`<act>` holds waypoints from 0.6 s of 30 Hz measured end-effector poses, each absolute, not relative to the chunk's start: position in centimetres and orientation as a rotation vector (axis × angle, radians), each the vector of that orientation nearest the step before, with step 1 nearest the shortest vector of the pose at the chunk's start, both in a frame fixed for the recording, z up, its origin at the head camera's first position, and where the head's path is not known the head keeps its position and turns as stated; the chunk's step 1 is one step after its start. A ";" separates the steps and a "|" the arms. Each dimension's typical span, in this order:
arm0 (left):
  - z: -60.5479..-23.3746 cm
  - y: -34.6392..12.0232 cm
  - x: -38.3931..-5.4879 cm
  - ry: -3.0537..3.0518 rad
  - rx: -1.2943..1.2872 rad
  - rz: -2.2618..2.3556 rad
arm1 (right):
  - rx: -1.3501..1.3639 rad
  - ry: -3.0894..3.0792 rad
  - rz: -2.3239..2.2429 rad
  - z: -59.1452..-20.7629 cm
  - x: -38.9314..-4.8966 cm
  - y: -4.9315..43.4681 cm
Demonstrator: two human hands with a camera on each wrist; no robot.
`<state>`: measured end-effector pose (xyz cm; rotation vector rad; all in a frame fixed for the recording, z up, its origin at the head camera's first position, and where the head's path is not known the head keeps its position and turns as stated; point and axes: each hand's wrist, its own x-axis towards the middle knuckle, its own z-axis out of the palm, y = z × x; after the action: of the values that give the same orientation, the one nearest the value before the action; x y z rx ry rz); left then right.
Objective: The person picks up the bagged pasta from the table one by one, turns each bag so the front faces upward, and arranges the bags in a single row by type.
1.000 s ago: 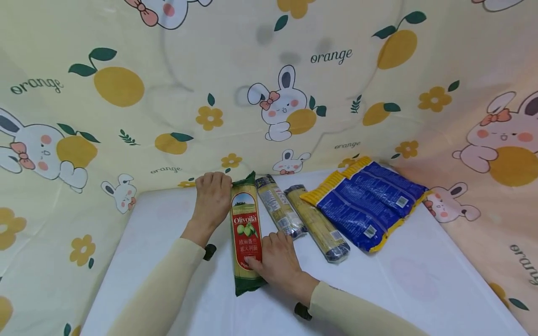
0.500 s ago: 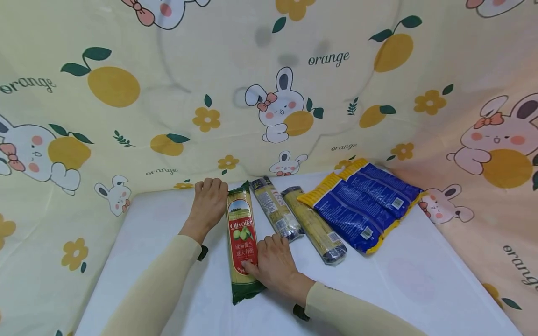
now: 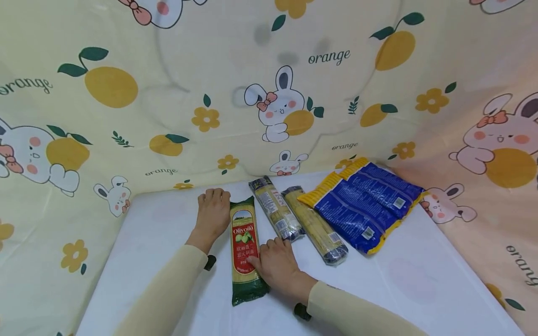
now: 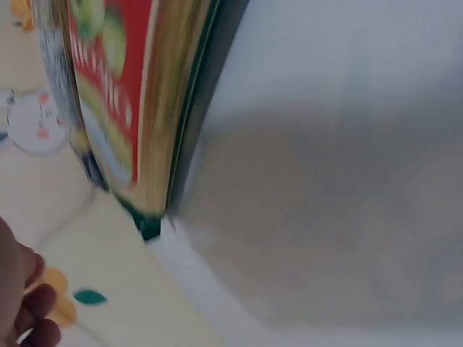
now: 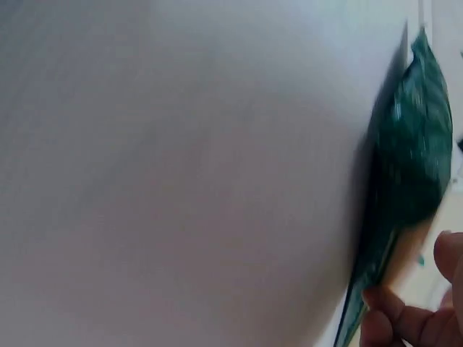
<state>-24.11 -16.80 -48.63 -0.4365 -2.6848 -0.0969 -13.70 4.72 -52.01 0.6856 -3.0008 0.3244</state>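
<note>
A green-ended pack of spaghetti [image 3: 244, 252] with a red label lies lengthwise on the white table in the head view. My right hand [image 3: 279, 266] grips its lower right side, thumb over the label and fingers along the edge. In the right wrist view, the fingertips [image 5: 383, 303] meet the pack's side close to its green end [image 5: 412, 152]. Beside the pack's upper left corner is my left hand [image 3: 213, 212], fingers loosely curled. The left wrist view has that hand [image 4: 25, 296] apart from the pack's far end [image 4: 148, 224], holding nothing.
Two clear-wrapped pasta packs, one nearer [image 3: 277, 210] and one farther right [image 3: 317, 226], lie beside the spaghetti. Blue and yellow bags [image 3: 365, 205] overlap at the back right. A patterned cloth [image 3: 168, 93] hangs behind the white table [image 3: 378, 298].
The spaghetti pack's upper end has come down and nearer. My left hand has shifted slightly toward me and right; my right hand keeps its grip at about the same place.
</note>
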 end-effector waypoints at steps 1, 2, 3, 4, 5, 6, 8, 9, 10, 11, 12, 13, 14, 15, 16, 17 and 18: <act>-48.8 -16.5 -23.5 -2.720 -0.429 -0.087 | 0.685 -2.998 0.341 -51.9 -14.0 5.1; -48.8 -16.1 -22.8 -2.758 -0.422 -0.085 | 0.688 -2.981 0.350 -51.8 -14.4 5.6; -49.0 -15.7 -22.1 -2.785 -0.416 -0.081 | 0.690 -2.955 0.349 -51.7 -14.9 6.1; -49.0 -15.1 -21.2 -2.807 -0.415 -0.080 | 0.689 -2.920 0.336 -51.6 -15.4 6.8; -49.1 -14.4 -20.3 -2.818 -0.424 -0.085 | 0.686 -2.878 0.322 -51.5 -16.0 7.5; -49.2 -13.7 -19.3 -2.826 -0.437 -0.091 | 0.675 -2.838 0.307 -51.3 -16.6 8.1; -49.5 -12.1 -17.1 -2.842 -0.483 -0.110 | 0.652 -2.771 0.270 -51.2 -17.9 9.4; -49.8 -11.2 -16.0 -2.860 -0.515 -0.118 | 0.640 -2.752 0.252 -51.1 -18.5 10.0; -50.0 -10.4 -14.9 -2.896 -0.539 -0.138 | 0.634 -2.744 0.246 -51.1 -19.1 10.5; -50.3 -9.6 -13.9 -2.957 -0.549 -0.182 | 0.640 -2.748 0.249 -51.0 -19.6 10.9; -50.5 -8.8 -13.0 -3.022 -0.544 -0.237 | 0.646 -2.760 0.250 -51.0 -20.0 11.3; -50.8 -8.2 -12.2 -3.093 -0.521 -0.288 | 0.670 -2.781 0.247 -51.1 -20.3 11.5; -51.1 -7.6 -11.6 -3.160 -0.483 -0.329 | 0.705 -2.808 0.246 -51.1 -20.6 11.7; -51.4 -7.2 -11.1 -3.217 -0.437 -0.370 | 0.748 -2.843 0.231 -51.1 -20.9 11.8; -51.6 -6.9 -10.8 -3.254 -0.390 -0.405 | 0.791 -2.880 0.224 -51.1 -21.1 11.8; -51.8 -6.7 -10.6 -3.281 -0.357 -0.424 | 0.828 -2.917 0.225 -51.2 -21.3 11.7; -52.1 -6.6 -10.5 -3.283 -0.345 -0.423 | 0.863 -2.950 0.218 -51.2 -21.4 11.6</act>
<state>-10.50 -6.62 -52.06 -0.3450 -3.2826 -0.4234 -21.37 11.63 -51.18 0.8625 -2.9498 0.2177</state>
